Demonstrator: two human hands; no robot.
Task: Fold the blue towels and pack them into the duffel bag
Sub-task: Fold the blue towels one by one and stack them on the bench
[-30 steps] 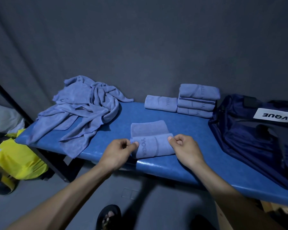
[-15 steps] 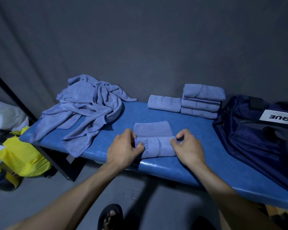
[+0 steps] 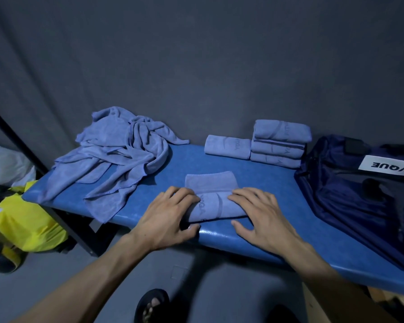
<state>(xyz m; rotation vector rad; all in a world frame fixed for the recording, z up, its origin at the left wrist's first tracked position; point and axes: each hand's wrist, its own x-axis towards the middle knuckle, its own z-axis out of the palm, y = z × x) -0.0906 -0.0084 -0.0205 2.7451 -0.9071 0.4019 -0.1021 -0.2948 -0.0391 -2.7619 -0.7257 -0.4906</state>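
A partly folded blue towel [image 3: 214,200] lies near the front edge of the blue table [image 3: 254,180]. My left hand [image 3: 170,214] presses flat on its left end with spread fingers. My right hand [image 3: 260,217] presses flat on its right end, thumb on the table. A heap of unfolded blue towels [image 3: 117,157] lies at the table's left. One folded towel [image 3: 228,146] and a stack of three folded towels [image 3: 280,143] sit at the back. The navy duffel bag [image 3: 359,190], labelled LVQUE, lies open at the right.
A grey wall stands close behind the table. A yellow bag [image 3: 26,224] and a white bundle [image 3: 2,164] sit on the floor at left, beside a black frame leg [image 3: 63,220]. My sandalled foot [image 3: 152,306] shows below the table edge.
Both hands have let go of the pinched towel edge and now lie flat on the folded part. The fold has been brought over away from me.
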